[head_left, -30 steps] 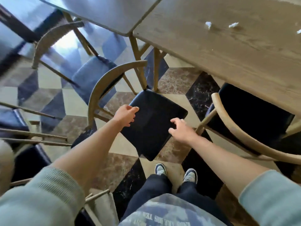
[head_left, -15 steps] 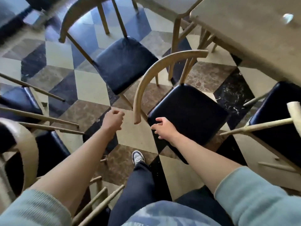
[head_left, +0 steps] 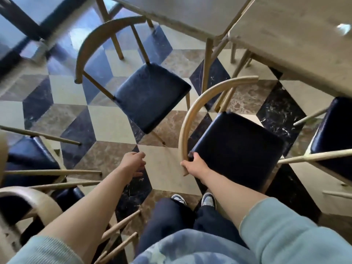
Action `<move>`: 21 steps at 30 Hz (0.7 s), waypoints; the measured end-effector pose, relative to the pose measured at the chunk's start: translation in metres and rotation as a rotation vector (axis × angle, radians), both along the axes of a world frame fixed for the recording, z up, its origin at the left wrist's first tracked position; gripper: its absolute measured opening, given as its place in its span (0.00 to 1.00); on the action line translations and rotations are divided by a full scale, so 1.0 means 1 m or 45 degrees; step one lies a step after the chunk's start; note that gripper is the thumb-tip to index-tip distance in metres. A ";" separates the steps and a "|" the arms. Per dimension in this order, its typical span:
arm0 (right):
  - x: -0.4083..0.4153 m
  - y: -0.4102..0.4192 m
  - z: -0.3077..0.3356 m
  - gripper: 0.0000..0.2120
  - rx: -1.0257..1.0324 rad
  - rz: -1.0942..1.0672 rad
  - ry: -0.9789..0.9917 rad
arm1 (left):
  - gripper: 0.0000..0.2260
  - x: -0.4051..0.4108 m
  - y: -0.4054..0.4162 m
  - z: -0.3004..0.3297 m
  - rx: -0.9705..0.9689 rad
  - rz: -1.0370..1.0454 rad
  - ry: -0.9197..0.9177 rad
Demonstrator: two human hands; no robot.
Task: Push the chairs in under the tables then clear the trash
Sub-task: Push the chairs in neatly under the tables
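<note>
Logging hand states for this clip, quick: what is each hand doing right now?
Left hand: holds nothing, fingers loosely curled over the floor.
Right hand: grips the near end of the chair's curved backrest.

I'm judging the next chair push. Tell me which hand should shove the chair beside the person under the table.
Right. The right hand already grips the near end of the chair's curved backrest, while the left hand hangs over the floor, holding nothing.

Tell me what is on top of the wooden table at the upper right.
On the wooden table only one small blurred white scrap, probably crumpled paper, shows near the frame's right edge. The rest of the tabletop runs out of view, so anything there cannot be seen.
</note>
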State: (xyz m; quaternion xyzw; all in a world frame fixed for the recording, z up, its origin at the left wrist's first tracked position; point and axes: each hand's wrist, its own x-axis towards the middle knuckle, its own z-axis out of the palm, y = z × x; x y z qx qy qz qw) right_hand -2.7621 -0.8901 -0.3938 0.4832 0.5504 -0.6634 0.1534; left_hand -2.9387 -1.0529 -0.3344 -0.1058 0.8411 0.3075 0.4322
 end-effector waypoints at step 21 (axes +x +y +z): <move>-0.071 0.010 -0.025 0.17 -0.351 -0.397 -0.415 | 0.21 -0.046 0.430 -0.067 0.149 -1.498 0.144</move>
